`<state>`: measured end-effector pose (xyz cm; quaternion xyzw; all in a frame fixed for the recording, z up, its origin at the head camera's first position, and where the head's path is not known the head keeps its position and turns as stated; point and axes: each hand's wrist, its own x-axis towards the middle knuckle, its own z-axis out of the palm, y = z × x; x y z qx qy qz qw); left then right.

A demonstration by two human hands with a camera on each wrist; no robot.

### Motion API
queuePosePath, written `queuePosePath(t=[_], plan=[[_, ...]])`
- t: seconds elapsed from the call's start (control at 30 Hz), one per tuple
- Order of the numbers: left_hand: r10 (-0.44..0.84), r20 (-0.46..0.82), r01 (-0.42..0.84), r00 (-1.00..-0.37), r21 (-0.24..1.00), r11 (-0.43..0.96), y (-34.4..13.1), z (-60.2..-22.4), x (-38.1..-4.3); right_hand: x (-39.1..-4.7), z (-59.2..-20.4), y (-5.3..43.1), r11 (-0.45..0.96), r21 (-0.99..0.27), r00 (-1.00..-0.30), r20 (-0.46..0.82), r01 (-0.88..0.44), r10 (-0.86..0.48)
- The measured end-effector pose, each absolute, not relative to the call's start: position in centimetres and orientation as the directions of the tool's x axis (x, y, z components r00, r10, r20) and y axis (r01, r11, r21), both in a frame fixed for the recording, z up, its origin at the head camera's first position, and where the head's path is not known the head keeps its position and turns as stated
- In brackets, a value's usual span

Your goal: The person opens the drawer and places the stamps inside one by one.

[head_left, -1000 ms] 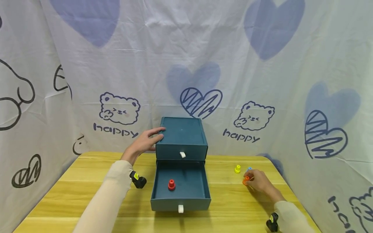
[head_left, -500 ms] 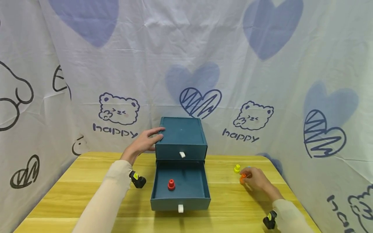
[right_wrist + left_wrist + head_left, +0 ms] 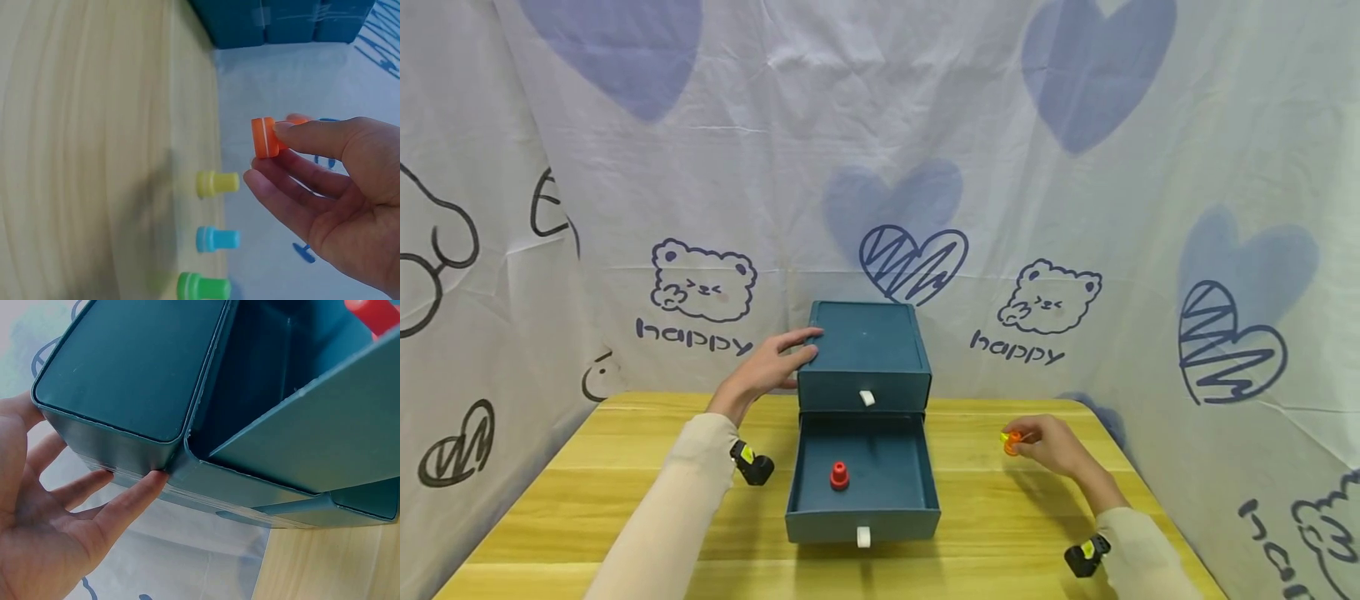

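My right hand (image 3: 1052, 443) pinches a small orange stamp (image 3: 264, 137) between thumb and fingers, held off the wood in the right wrist view. It has a wide base with a thin pale line and a narrower stem. In the head view it overlaps a yellow stamp (image 3: 217, 184). My left hand (image 3: 766, 368) touches the left side of a dark teal two-drawer box (image 3: 868, 337), its fingers extended along the wall and top edge. Pulled out at the bottom is the lower drawer (image 3: 820, 527), with a red stamp (image 3: 840, 477) standing inside.
A blue stamp (image 3: 219, 239) and a green stamp (image 3: 205, 287) stand in line with the yellow one on the wooden table (image 3: 985, 533). The upper drawer (image 3: 835, 390) is closed. Behind the table hangs a printed white cloth (image 3: 1045, 208).
My right hand has lifted the orange stamp and carried it leftward and away from me, toward the yellow one. The left hand stays on the box.
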<state>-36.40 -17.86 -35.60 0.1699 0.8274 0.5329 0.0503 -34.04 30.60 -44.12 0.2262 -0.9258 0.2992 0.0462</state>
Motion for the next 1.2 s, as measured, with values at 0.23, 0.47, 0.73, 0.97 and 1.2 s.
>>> queuePosePath(t=[0.23, 0.47, 0.73, 0.97, 1.2], plan=[[0.334, 0.102, 0.231, -0.937, 0.898, 0.374, -17.8, -35.5, -36.3, -33.6, -43.0, 29.5, 0.706, -0.533, -0.881, 0.204, -0.466, -0.428], [0.335, 0.092, 0.221, -0.938, 0.902, 0.370, -17.8, -35.5, -36.2, -33.0, -41.5, 28.3, 0.705, -0.500, -0.857, 0.187, -0.504, -0.480], [0.335, 0.093, 0.221, -0.938, 0.903, 0.368, -17.8, -35.5, -36.2, -32.4, -40.1, 26.9, 0.700, -0.503, -0.852, 0.168, -0.507, -0.496], [0.336, 0.093, 0.223, -0.937, 0.901, 0.372, -17.8, -35.5, -36.3, -31.8, -38.9, 25.8, 0.678, -0.517, -0.841, 0.176, -0.522, -0.512], [0.337, 0.099, 0.230, -0.936, 0.898, 0.375, -17.8, -35.5, -36.3, -31.3, -37.6, 24.7, 0.635, -0.541, -0.816, 0.190, -0.551, -0.546]])
